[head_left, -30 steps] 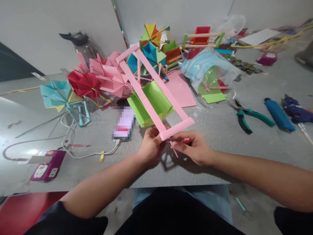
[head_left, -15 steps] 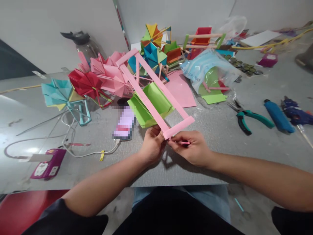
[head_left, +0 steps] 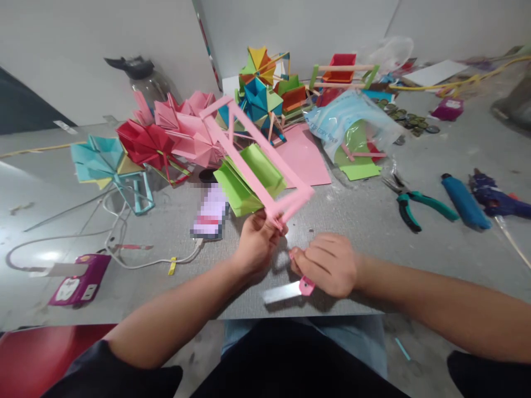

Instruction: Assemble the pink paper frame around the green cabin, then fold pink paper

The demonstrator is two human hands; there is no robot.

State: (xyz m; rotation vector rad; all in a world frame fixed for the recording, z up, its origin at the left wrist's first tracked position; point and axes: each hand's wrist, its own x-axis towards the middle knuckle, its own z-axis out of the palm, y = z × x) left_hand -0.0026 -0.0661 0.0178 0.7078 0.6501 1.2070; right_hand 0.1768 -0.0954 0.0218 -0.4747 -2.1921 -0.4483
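Observation:
My left hand (head_left: 258, 240) pinches the near corner of a pink paper frame (head_left: 286, 172), which tilts up and away over the table. A folded lime-green paper piece (head_left: 244, 190) sits beneath and partly inside the frame's bars, close to my left fingertips. To the right and nearer me, my right hand (head_left: 329, 264) is closed around a pink-handled knife (head_left: 306, 286). Its broad silver blade points left above the table's front edge, and the fingers hide most of the handle. A small pink bit shows at my right fingertips. My two hands are apart.
Pink paper (head_left: 307, 157), a plastic bag (head_left: 352, 124) and several folded paper models (head_left: 145, 143) lie behind. Pliers (head_left: 415, 202), a blue cylinder (head_left: 464, 200) and a glue gun (head_left: 493, 193) are right. A phone (head_left: 209, 213) on a cable and a purple box (head_left: 78, 279) are left.
My right hand has drawn away from the frame's corner toward me, and the knife blade now shows. The frame has shifted slightly left and down, still in my left hand.

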